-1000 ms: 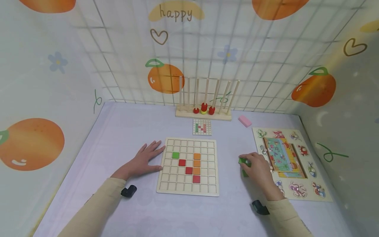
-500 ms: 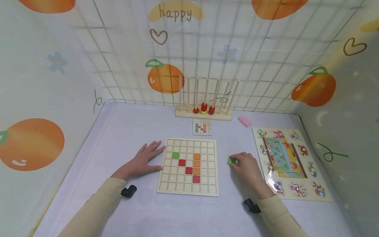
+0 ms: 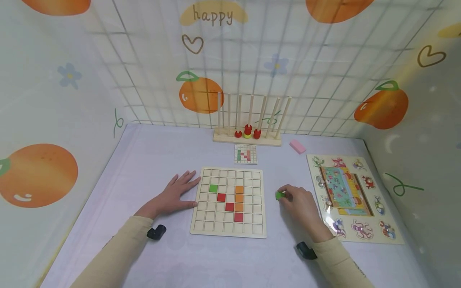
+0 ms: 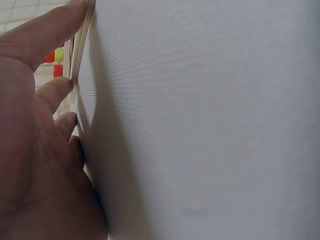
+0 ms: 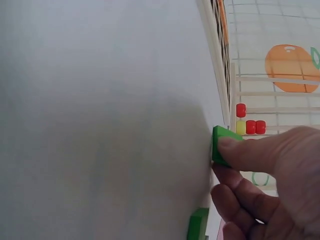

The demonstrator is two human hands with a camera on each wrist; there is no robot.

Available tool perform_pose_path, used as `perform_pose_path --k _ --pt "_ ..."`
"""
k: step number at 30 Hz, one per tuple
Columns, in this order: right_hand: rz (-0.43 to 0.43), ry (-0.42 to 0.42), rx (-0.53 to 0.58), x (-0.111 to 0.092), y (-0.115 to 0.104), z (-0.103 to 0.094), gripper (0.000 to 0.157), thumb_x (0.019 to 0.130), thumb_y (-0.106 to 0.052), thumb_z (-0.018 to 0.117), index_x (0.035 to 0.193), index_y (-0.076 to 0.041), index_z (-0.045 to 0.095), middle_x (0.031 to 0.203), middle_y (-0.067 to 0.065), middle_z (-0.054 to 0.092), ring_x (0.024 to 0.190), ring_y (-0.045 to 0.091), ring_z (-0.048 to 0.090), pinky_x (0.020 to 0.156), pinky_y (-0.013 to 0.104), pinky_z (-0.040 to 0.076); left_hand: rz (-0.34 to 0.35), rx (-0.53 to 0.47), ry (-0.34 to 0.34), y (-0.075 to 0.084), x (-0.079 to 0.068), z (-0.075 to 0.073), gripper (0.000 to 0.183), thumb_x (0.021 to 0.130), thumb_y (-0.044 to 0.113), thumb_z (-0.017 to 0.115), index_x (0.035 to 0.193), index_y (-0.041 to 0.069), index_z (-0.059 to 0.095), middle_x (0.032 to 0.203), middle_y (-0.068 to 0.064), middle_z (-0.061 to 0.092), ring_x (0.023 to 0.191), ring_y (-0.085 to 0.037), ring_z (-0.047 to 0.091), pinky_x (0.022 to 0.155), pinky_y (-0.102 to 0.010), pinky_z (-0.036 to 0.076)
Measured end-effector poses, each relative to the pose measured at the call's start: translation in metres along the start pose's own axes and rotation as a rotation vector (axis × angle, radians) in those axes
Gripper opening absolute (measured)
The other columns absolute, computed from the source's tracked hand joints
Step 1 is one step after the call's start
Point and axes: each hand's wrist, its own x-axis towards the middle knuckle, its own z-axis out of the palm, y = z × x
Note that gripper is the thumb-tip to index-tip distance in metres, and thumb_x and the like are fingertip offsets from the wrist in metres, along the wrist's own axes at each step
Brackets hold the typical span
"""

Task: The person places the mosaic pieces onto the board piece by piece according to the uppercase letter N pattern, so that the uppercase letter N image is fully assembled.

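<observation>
My right hand (image 3: 298,203) pinches a green square tile (image 3: 279,195) between thumb and fingers, just right of the wooden grid board (image 3: 196,232). In the right wrist view the thumb presses on the face of this tile, which is tilted close over the table. A second green tile (image 5: 198,225) lies below the fingers there; the hand hides it in the head view. My left hand (image 3: 174,197) rests with spread fingers on the table, fingertips and thumb at the board's left edge. On the board sit one green tile (image 3: 213,188), several red tiles (image 3: 229,207) and three orange tiles (image 3: 239,198).
Behind the board lies a small pattern card (image 3: 245,154). Farther back stands a wooden peg rack (image 3: 223,138) with red and yellow beads. A pink block (image 3: 297,146) is right of it. A sea-animal puzzle board (image 3: 390,240) lies at the right.
My right hand has moved left, away from the puzzle board, with the green tile, then stayed nearly still as the tile shifted slightly in the fingers. The left hand has not moved.
</observation>
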Motion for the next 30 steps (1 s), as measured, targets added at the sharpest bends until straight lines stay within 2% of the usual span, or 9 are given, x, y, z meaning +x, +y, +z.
perform_pose_path --k 10,15,23,30 --pt "0.051 -0.050 0.092 -0.002 0.003 0.001 0.018 0.096 -0.016 0.071 0.114 -0.016 0.072 0.103 0.011 0.075 0.098 0.031 0.069 0.086 0.051 0.056 0.002 0.002 0.002 -0.001 0.001 0.000 0.092 0.088 0.059 0.071 0.162 0.022 0.030 0.171 -0.005 0.013 0.157 -0.031 0.004 0.125 -0.053 -0.004" --pt "0.039 -0.041 0.139 -0.002 0.001 0.001 0.018 0.096 -0.015 0.071 0.115 -0.016 0.072 0.104 0.011 0.075 0.100 0.031 0.070 0.088 0.051 0.056 0.005 0.002 0.005 -0.002 0.001 0.001 0.092 0.088 0.059 0.071 0.162 0.022 0.030 0.171 -0.005 0.013 0.157 -0.031 0.004 0.125 -0.053 -0.004" --pt "0.013 -0.022 0.181 0.001 -0.011 0.003 0.018 0.095 -0.017 0.073 0.113 -0.017 0.075 0.095 0.002 0.074 0.085 0.019 0.064 0.076 0.039 0.053 0.009 0.003 0.003 -0.001 0.001 0.000 0.092 0.089 0.059 0.071 0.162 0.022 0.030 0.171 -0.005 0.013 0.157 -0.031 0.005 0.126 -0.053 -0.003" --pt "0.000 -0.030 0.205 0.005 -0.027 0.005 0.019 0.094 -0.020 0.074 0.113 -0.017 0.075 0.089 -0.001 0.070 0.083 0.018 0.059 0.071 0.034 0.049 0.005 0.003 -0.001 0.000 0.000 -0.001 0.091 0.089 0.058 0.071 0.162 0.022 0.030 0.171 -0.005 0.013 0.157 -0.030 0.005 0.126 -0.053 -0.003"
